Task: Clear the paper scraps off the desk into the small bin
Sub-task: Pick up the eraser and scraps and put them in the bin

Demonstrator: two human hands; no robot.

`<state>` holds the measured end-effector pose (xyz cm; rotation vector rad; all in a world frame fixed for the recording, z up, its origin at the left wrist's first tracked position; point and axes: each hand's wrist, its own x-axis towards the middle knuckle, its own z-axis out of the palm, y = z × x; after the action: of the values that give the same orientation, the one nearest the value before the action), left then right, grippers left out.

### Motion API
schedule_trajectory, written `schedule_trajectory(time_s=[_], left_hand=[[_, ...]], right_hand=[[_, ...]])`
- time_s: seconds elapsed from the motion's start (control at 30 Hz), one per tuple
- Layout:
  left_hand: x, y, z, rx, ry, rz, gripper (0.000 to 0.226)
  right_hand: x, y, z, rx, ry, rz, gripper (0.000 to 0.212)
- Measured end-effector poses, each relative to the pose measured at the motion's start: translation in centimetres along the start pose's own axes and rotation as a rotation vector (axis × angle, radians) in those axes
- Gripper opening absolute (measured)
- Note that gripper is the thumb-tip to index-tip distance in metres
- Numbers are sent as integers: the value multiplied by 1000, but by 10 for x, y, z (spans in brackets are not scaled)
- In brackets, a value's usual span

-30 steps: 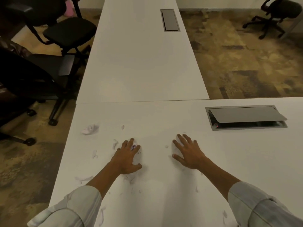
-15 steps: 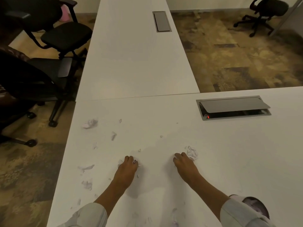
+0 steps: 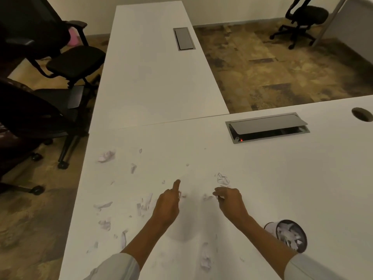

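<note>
Torn white paper scraps lie scattered over the near-left part of the white desk. One crumpled piece sits far left and another just beyond my right hand. My left hand hovers mid-desk with its fingers curled and the index finger stretched forward. A tiny scrap seems pinched at its thumb. My right hand has its fingertips pinched together on a small white scrap. The small mesh bin stands on the desk by my right forearm, with scraps inside.
A half-open grey cable hatch is set into the desk beyond my right hand, and a round cable hole lies at far right. A second desk extends away. Black office chairs crowd the left side.
Both hands lay flat on the desk and dragged scraps toward me. Now they are lifted with fingers curled and pinching. The view has tilted so the bin shows at lower right.
</note>
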<state>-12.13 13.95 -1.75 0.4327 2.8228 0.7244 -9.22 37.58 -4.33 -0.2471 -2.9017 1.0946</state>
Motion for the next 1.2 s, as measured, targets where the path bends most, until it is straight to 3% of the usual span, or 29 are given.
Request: schedule_trajectory(time_s=[0.1, 0.2, 0.37, 0.63, 0.97, 1.2], left_hand=[[-1, 41, 3, -102, 24, 34, 26], [-3, 77, 16, -170, 67, 92, 17], [-19, 142, 50, -358, 97, 191, 22], [-44, 229, 106, -496, -22, 181, 33], [-38, 277, 135, -306, -116, 158, 39], [-35, 267, 138, -263, -184, 205, 67]], right_hand=[[-14, -1, -28, 54, 48, 9, 25], [-30, 5, -55, 104, 107, 53, 25], [-68, 28, -102, 156, 206, 117, 22], [-125, 81, -163, 78, 272, 239, 30], [-144, 109, -192, 93, 270, 294, 24], [-137, 104, -190, 101, 155, 305, 25]])
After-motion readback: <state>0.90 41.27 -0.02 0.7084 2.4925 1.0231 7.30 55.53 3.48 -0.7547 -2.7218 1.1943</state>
